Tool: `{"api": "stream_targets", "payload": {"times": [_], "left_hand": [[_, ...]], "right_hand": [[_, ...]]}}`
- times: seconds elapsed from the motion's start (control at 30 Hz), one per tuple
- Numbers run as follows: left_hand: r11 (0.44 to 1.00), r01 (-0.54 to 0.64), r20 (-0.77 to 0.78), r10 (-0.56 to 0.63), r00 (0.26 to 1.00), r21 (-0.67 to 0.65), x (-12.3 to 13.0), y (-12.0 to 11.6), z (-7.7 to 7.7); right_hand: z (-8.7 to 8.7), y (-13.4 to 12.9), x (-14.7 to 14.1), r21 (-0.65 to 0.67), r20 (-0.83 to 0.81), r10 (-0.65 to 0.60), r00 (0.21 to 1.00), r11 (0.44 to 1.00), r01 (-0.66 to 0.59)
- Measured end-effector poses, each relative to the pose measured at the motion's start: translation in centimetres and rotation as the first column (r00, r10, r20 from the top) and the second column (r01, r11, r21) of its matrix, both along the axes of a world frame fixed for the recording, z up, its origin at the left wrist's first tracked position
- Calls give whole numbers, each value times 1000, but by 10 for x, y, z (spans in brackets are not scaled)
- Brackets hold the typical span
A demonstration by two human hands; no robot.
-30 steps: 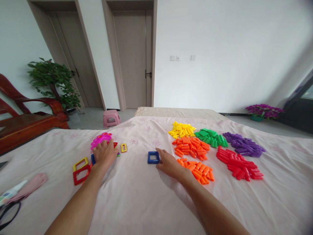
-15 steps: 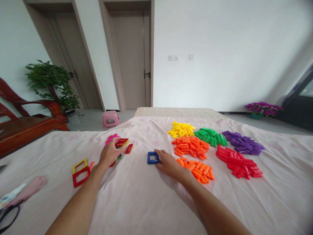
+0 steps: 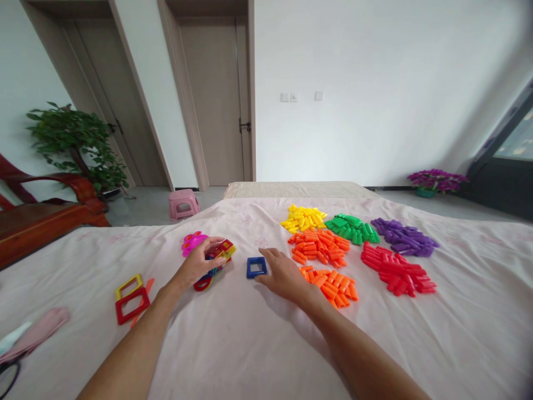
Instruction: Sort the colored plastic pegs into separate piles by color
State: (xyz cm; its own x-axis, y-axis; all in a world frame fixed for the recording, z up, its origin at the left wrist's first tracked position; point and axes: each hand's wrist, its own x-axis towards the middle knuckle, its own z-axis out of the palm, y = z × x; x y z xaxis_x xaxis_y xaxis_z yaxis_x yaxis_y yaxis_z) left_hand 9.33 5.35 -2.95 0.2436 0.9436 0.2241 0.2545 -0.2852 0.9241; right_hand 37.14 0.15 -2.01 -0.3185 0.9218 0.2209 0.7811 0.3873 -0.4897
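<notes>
My left hand [image 3: 200,261] is closed round a few red and yellow square magnetic tiles [image 3: 227,249], thumb in front and fingers behind. Under and beside it lie more pieces, among them a red rounded one [image 3: 202,284] and a magenta flower-like piece [image 3: 194,243]; the palm partly hides them. My right hand [image 3: 278,273] rests by a small blue square frame [image 3: 256,268] on the cloth. Its thumb and fingers are apart at the frame's right side, and no grip on it shows.
To the left lie a yellow frame [image 3: 129,285] and a red frame [image 3: 132,305] over an orange strip. On the right are piles of short tubes: yellow [image 3: 303,218], orange [image 3: 320,246], green [image 3: 352,229], purple [image 3: 405,237] and red [image 3: 398,269]. A pink pouch [image 3: 41,332] lies at the near left.
My left hand has gathered the red and yellow tiles together and shifted them right, including the loose red one. My right fingers have loosened from the blue frame, which stays on the cloth.
</notes>
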Motion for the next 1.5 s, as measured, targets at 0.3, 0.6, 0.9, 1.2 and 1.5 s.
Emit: {"api": "stream_targets", "payload": {"times": [0.3, 0.6, 0.9, 1.2, 1.5], "left_hand": [[986, 88, -129, -70, 989, 139, 35, -20, 1], [962, 119, -187, -74, 980, 245, 57, -36, -1], [928, 7, -275, 103, 956, 372, 55, -34, -11], [896, -267, -573, 434, 696, 354, 35, -20, -13], [971, 16, -195, 31, 980, 237, 52, -35, -2]], "right_hand": [[4, -7, -19, 53, -290, 23, 957, 999, -8], [0, -11, -30, -60, -537, -61, 841, 998, 34], [-10, -7, -43, -243, -742, -201, 640, 970, 23], [-4, -10, -39, -331, -840, -276, 468, 943, -37], [-3, -11, -41, -252, -901, -185, 392, 960, -126]]}}
